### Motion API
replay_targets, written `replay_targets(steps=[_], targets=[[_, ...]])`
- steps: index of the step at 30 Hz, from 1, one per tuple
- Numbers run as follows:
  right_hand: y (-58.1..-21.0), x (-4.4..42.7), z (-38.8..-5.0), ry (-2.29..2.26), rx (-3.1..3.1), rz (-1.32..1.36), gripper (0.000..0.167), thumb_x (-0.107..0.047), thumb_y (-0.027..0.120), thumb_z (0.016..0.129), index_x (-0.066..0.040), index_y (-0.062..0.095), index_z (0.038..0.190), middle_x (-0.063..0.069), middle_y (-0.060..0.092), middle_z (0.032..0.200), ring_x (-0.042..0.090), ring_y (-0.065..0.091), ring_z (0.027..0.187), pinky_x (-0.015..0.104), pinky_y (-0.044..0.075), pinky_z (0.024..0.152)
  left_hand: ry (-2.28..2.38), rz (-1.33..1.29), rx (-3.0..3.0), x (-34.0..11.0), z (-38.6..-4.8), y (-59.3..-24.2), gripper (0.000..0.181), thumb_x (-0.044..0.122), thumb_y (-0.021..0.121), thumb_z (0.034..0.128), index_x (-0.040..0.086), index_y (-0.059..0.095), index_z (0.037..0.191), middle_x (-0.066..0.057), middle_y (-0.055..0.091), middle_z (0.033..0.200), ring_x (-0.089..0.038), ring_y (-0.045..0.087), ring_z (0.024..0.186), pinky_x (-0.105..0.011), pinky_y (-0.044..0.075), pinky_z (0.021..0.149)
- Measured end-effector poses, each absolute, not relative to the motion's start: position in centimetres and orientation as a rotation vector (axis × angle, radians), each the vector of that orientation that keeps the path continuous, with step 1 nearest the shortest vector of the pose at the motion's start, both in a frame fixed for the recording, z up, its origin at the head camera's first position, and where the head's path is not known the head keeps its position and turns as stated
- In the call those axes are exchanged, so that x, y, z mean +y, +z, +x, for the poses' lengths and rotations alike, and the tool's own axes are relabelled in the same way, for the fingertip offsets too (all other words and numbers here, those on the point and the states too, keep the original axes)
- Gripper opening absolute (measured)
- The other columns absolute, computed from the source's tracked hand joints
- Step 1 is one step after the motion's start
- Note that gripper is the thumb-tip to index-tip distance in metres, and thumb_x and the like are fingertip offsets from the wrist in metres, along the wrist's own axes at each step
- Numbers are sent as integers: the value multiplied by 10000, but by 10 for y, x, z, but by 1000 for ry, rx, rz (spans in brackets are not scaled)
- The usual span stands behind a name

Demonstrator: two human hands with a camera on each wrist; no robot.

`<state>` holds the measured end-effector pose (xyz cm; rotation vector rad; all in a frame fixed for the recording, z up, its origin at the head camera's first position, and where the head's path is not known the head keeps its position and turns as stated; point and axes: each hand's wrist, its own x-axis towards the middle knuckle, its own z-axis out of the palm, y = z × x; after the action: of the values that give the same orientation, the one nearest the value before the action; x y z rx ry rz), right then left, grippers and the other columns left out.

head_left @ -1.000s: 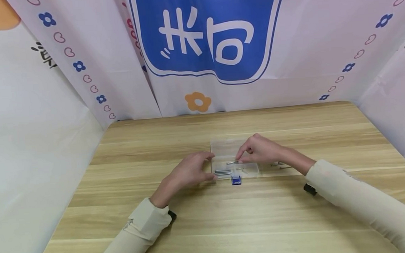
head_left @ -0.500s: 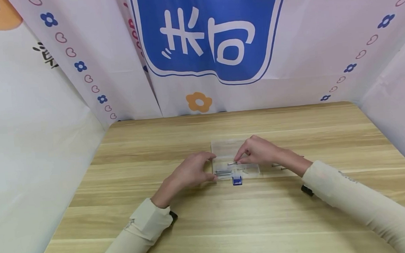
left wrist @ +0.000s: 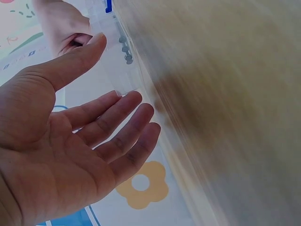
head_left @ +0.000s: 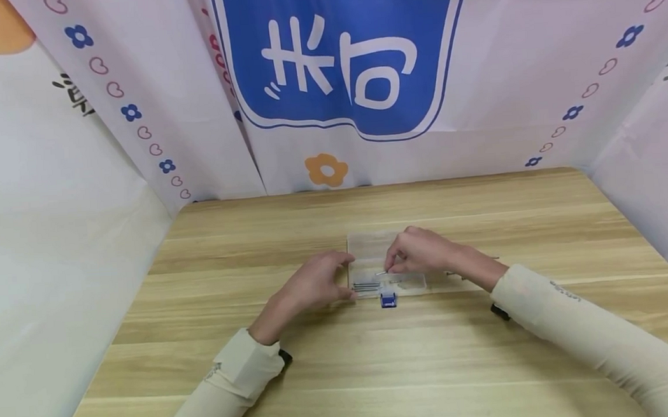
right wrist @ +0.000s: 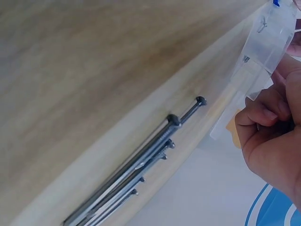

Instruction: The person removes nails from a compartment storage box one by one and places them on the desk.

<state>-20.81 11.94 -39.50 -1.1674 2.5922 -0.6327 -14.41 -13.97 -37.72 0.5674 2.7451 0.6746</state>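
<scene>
A clear plastic box (head_left: 365, 243) with a blue latch (head_left: 389, 301) lies lid-open on the wooden table. My left hand (head_left: 314, 280) is at its left side, fingers and thumb spread and loosely bent, gripping nothing; whether the tips touch the box I cannot tell. Over the box, my right hand (head_left: 426, 250) pinches a small nail (head_left: 381, 273) between thumb and fingertips. Several long nails (head_left: 366, 286) lie side by side in the near left compartment, and a smaller nail (head_left: 394, 281) is to their right. In the right wrist view, the curled fingers hide the held nail.
More loose nails (right wrist: 173, 121) of differing lengths lie on the table right of the box, partly under my right forearm in the head view. A printed white curtain (head_left: 190, 115) hangs along the table's back edge.
My right hand has shifted slightly left and nearer to me with the nail, toward the front compartments. The left hand has stayed in place.
</scene>
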Motion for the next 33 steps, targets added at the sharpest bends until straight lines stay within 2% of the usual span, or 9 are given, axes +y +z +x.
replay_targets(steps=[4,7,20,26,33], targets=[[-398,119,-207,-655,2589,-1191,54,-156,835,938,-186,871,964,-72,823,892,11,469,592,200,405,592,669,556,2741,-139,-143,-378,688,240,935,858,29,642,1444,-116,717,1358,-280,662,1265,-476,536,1112],[-400,120,-207,-671,2600,-1211,50,-157,840,935,-179,875,963,-55,835,913,4,445,569,195,395,582,663,559,2744,-139,-143,-379,688,243,936,857,23,643,1439,-117,718,1354,-281,665,1262,-478,539,1105],[-403,120,-203,-682,2632,-1224,74,-154,835,940,-167,875,1000,27,845,1038,-18,556,616,174,430,580,651,550,2754,-139,-143,-379,699,252,936,857,25,638,1447,-107,720,1348,-274,664,1265,-475,541,1104],[-401,118,-204,-647,2656,-1232,64,-165,838,939,-174,878,988,-11,846,996,-14,596,665,198,460,612,651,539,2757,-138,-144,-377,709,246,938,854,28,633,1456,-109,718,1359,-274,661,1276,-471,538,1112],[-401,117,-205,-595,2664,-1232,40,-198,837,942,-203,872,960,-81,825,907,0,517,634,205,425,603,665,540,2753,-138,-144,-378,701,238,939,854,26,638,1450,-112,719,1363,-277,662,1283,-470,537,1116]])
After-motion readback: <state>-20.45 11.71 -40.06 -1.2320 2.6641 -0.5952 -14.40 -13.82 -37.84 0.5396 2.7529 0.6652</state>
